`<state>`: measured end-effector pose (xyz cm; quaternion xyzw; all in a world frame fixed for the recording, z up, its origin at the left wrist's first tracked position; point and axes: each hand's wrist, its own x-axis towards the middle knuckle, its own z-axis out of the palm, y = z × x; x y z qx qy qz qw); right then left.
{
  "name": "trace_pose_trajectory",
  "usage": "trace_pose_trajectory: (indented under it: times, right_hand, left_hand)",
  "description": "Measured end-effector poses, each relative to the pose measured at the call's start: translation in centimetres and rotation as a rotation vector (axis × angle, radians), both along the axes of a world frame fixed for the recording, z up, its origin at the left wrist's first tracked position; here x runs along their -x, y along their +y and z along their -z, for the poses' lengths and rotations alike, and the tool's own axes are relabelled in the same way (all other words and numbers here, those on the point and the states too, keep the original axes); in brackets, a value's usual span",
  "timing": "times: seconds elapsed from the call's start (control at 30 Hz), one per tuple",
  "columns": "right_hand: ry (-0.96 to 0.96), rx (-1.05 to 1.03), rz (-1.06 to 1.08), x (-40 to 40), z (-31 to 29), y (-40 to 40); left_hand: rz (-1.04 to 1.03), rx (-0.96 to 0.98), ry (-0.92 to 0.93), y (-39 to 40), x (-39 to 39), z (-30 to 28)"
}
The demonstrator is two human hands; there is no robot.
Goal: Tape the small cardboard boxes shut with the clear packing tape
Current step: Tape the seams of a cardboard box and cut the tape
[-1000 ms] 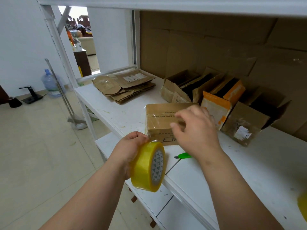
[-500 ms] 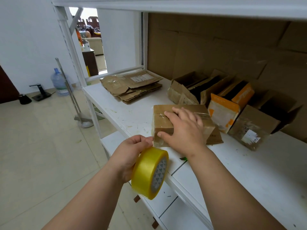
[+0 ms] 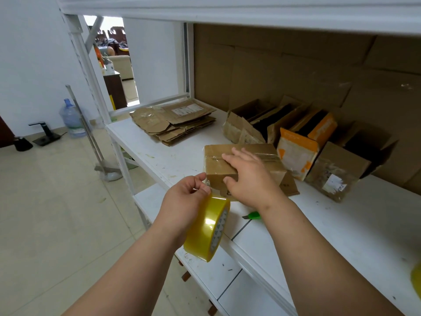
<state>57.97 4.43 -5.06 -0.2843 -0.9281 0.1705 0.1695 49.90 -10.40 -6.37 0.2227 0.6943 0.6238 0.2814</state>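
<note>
head view: i see my right hand (image 3: 250, 179) lying flat on the small cardboard box (image 3: 218, 169), fingers straight and spread across its top, thumb down against the near face. the box sits on the white shelf (image 3: 341, 224), near its front edge, with a strip of clear tape already showing along its top seam. my left hand (image 3: 184, 201) grips the roll of packing tape (image 3: 208, 229), fingers curled round it, thumb and forefinger pinched up by the box's lower front corner. the roll hangs off the shelf's edge, tilted, its yellowish side toward me and the patterned core facing right. whether tape runs from the roll to the box i cannot tell.

just right of the roll, a green cutter (image 3: 252, 215) lies on the shelf, partly hidden under my right wrist. behind the box stands a row of open cartons (image 3: 262, 119) against the cardboard-lined back, with an orange and white box (image 3: 298, 151) among them and a brown carton with a white label (image 3: 335, 176) at the right end. a stack of flattened cardboard (image 3: 173, 122) lies at the shelf's left end. on the floor to the left i see a water bottle (image 3: 73, 119) and a mop (image 3: 93, 142) leaning by the shelf post.
</note>
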Motion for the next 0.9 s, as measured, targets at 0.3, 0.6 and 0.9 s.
trace_pose_trajectory:
  times: [0.3,0.6,0.9]
  right_hand:
    - [0.163,0.323,0.363,-3.2,1.3,2.2]
    - [0.305,0.300,0.214,-1.9,0.6,1.5]
    - [0.083,0.464,0.177,-0.3,0.6,3.0]
  left_hand:
    - [0.011,0.035,0.013,0.5,0.2,-0.3]
    - [-0.081,-0.046,-0.129,0.2,5.0,-0.7]
    - [0.051,-0.022,-0.149,0.7,6.6,-1.1]
